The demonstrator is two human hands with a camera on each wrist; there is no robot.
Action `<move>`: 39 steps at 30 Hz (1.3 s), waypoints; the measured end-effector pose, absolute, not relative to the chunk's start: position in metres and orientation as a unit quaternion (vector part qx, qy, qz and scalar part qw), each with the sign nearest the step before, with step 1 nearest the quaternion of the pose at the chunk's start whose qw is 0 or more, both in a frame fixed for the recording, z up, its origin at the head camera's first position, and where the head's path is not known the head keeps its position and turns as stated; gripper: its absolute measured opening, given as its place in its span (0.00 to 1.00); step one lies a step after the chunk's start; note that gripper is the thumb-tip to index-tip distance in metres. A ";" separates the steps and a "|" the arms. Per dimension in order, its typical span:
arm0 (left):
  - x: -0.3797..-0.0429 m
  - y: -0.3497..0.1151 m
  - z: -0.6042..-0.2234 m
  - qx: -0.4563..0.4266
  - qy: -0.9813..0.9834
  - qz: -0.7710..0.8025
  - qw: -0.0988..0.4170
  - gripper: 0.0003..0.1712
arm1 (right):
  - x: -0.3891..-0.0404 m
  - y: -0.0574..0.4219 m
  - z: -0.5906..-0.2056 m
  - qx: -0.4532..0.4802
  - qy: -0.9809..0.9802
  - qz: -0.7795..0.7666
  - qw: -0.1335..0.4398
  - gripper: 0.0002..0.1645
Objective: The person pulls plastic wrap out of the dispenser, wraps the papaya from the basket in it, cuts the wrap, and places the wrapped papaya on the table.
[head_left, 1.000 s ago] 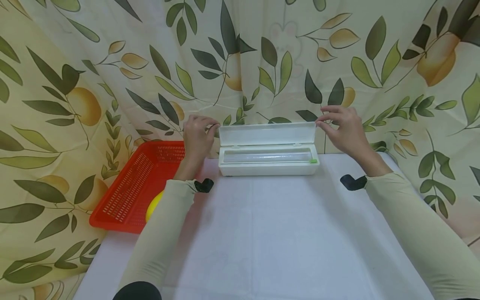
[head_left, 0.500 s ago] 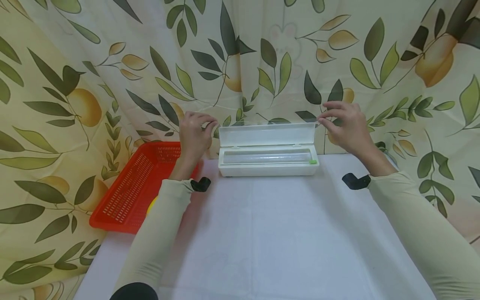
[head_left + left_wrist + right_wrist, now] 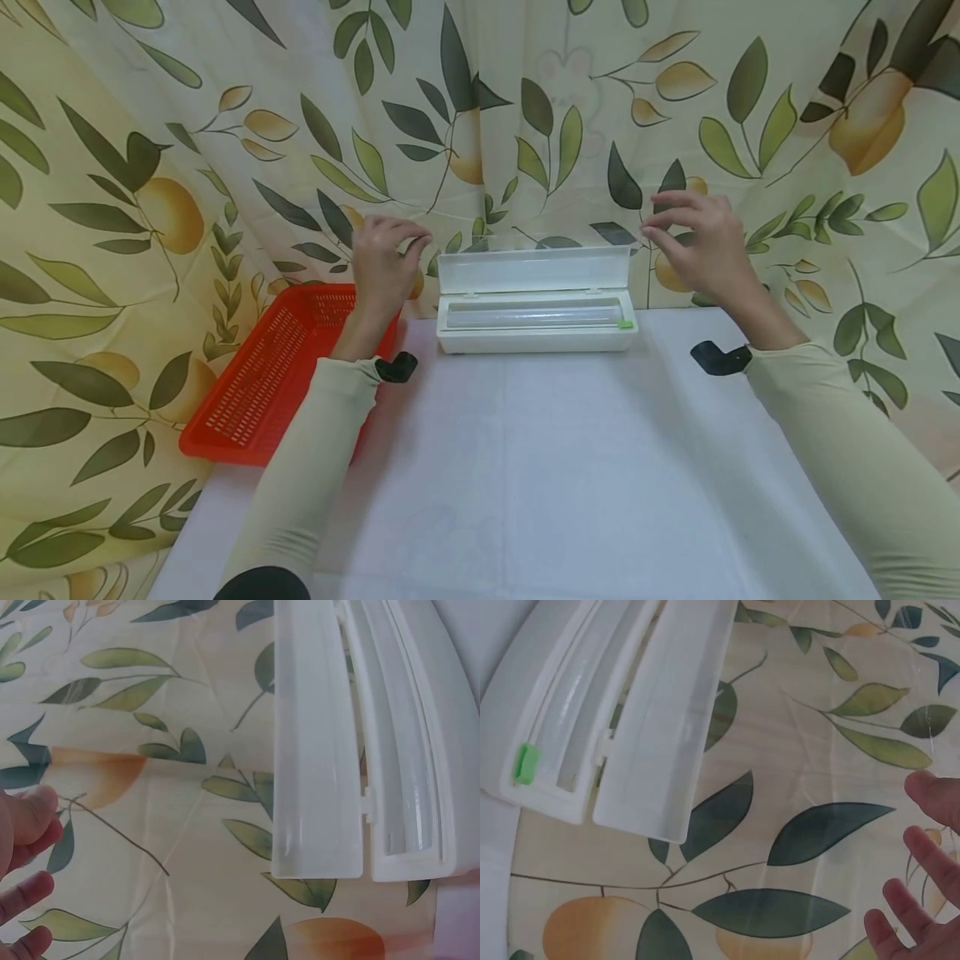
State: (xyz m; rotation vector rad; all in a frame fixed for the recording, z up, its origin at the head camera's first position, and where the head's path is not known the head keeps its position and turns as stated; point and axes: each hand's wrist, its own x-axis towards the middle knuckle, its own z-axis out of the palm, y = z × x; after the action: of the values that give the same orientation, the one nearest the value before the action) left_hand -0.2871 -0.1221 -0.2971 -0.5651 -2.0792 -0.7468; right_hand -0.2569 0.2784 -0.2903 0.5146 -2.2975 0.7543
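A white cling film dispenser (image 3: 536, 340) stands at the table's back edge, its lid (image 3: 534, 271) raised. Inside lies a clear roll (image 3: 532, 313); a green slider (image 3: 626, 324) sits at the right end. My left hand (image 3: 380, 262) is raised beyond the dispenser's left end, thumb and forefinger pinching. My right hand (image 3: 705, 246) is raised likewise off the right end. Between them faint sheen and crease lines show over the curtain in both wrist views, as of clear cling film (image 3: 172, 825) held by its corners; its outline is barely visible. Both hands are apart from the lid.
A red perforated basket (image 3: 258, 383) stands at the table's left, partly behind my left sleeve. A leaf-and-fruit curtain (image 3: 555, 50) hangs right behind the dispenser. The white-covered table (image 3: 570, 467) stretches from the dispenser toward me.
Both hands have risen slightly from beside the lid's upper corners and spread outward. The yellow thing in the basket is now hidden behind my left sleeve. The dispenser has stayed in place.
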 end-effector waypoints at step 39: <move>-0.264 -0.128 -0.266 -0.262 -0.789 -0.303 0.466 0.07 | -0.230 0.278 -0.257 0.207 -0.862 0.289 0.361 0.07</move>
State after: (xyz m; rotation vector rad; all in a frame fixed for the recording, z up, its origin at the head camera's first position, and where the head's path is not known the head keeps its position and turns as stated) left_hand -0.2638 -0.1282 -0.2656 -0.6431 -1.9373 -0.7428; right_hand -0.2296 0.2779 -0.2569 0.5336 -2.2212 0.7445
